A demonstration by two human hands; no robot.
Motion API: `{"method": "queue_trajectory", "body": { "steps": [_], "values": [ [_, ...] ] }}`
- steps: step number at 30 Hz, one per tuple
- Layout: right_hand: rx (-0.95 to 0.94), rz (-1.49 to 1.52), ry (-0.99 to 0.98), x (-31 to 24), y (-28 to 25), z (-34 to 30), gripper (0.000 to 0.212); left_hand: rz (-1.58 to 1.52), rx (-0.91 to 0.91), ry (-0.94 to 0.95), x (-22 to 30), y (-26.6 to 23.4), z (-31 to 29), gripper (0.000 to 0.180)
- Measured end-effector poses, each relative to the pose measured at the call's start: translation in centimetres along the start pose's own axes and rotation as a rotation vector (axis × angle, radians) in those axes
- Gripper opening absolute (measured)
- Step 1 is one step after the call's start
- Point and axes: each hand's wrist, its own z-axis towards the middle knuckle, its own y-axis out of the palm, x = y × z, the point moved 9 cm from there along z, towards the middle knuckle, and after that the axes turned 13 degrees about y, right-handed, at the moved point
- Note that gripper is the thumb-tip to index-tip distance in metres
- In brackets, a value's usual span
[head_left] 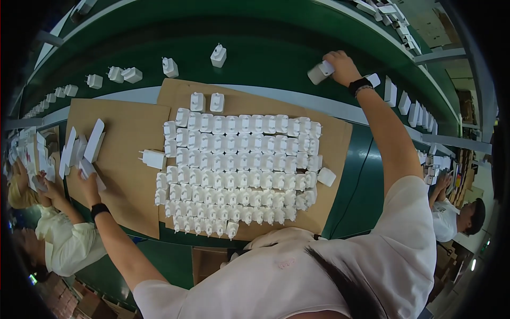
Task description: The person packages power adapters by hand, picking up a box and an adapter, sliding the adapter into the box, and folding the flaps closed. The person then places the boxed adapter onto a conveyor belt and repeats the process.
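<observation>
My left hand [88,184] is closed on a slim white box [94,174] at the left cardboard sheet. Beside it several similar white boxes [79,146] stand or lean close together. Out at the far right, over the green conveyor belt, my right hand [341,66] grips a white box-shaped piece [321,73], smeared by motion. Between my arms, tight rows of white plug chargers [234,159] cover a second cardboard sheet, most with their pins up. One charger [153,158] lies on its side left of the rows, and another [326,177] sits tilted on the right.
Loose chargers [170,67] are spaced along the green belt [265,58]. More white boxes [404,102] stand on it at the right. A co-worker [64,234] handles boxes at my left; another person [451,218] works at the right. A black cable [353,186] crosses the green table.
</observation>
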Motion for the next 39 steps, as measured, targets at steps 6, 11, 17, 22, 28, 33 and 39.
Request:
{"method": "queue_trajectory", "body": {
  "steps": [6, 11, 17, 22, 28, 33, 39],
  "values": [
    [-0.015, 0.271, 0.504, 5.0, -0.9, -1.7, 0.067, -0.528, 0.122, -0.218, 9.1, -3.2, -7.1, 0.056],
    [0.324, 0.928, 0.602, 4.0, -3.1, -4.7, 0.076, -0.569, 0.217, -0.288, 10.4, -6.7, -13.2, 0.057],
    [0.185, 0.608, 0.68, 6.1, -1.9, -4.9, 0.079, -0.639, 0.238, -0.328, 9.5, -7.9, -16.0, 0.06],
    [0.017, 0.399, 0.623, 5.7, -1.2, -2.4, 0.084, -0.861, 0.363, -0.354, 15.9, -9.2, -16.3, 0.064],
    [0.026, 0.627, -0.383, -14.5, -7.4, 2.7, 0.079, -1.484, 0.01, -0.37, 18.6, -6.5, -17.2, 0.051],
    [-0.122, 0.525, -0.12, -17.9, -0.2, 7.6, 0.074, -1.636, -0.083, -0.235, 28.8, -4.3, -18.2, 0.055],
    [-0.25, 0.908, -0.194, -13.8, -2.6, 4.9, 0.029, -1.547, -0.33, -0.194, 35.1, -1.3, -21.1, 0.059]
  ]
}}
